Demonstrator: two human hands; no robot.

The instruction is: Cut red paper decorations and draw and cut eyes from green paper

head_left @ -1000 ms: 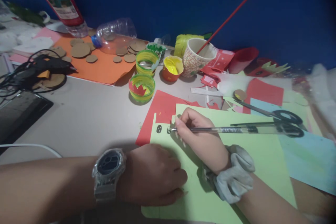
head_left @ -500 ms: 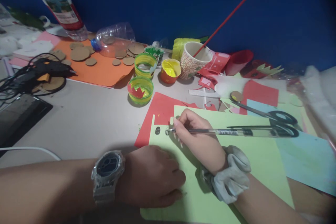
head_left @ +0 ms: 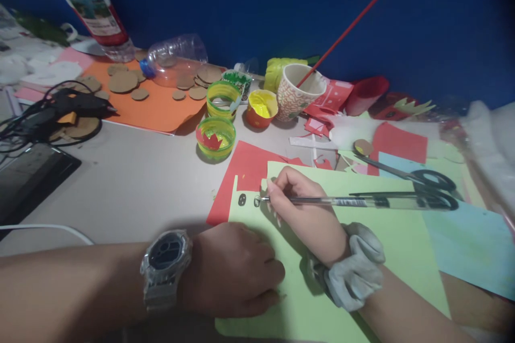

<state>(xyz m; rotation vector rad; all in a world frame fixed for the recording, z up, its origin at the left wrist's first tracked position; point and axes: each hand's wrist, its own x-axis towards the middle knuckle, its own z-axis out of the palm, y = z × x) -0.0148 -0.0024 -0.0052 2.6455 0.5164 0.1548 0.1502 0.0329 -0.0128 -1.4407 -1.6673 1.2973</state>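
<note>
My right hand (head_left: 300, 214), with a grey scrunchie (head_left: 354, 268) at the wrist, pinches a clear gel pen (head_left: 317, 201). The pen's tip touches a light green sheet of paper (head_left: 386, 246), at the second of two small black eye-like drawings (head_left: 242, 200) near its cut left top edge. My left hand (head_left: 237, 273), wearing a clear-strapped watch (head_left: 166, 254), rests on the sheet's left part with its fingers curled under. Its palm side is hidden. Red paper (head_left: 223, 201) lies partly beneath the green sheet.
Scissors (head_left: 402, 171) lie right of the pen. Behind stand a patterned cup (head_left: 289, 102) with a red stick (head_left: 358, 19), an orange cup (head_left: 259, 120) and two green-yellow cups (head_left: 215, 147). A glue gun (head_left: 80, 104), a tablet-like device (head_left: 36, 182) and a bottle (head_left: 90, 5) are left.
Slightly more dark ink appears in the second drawn eye. Both hands stay in nearly the same places.
</note>
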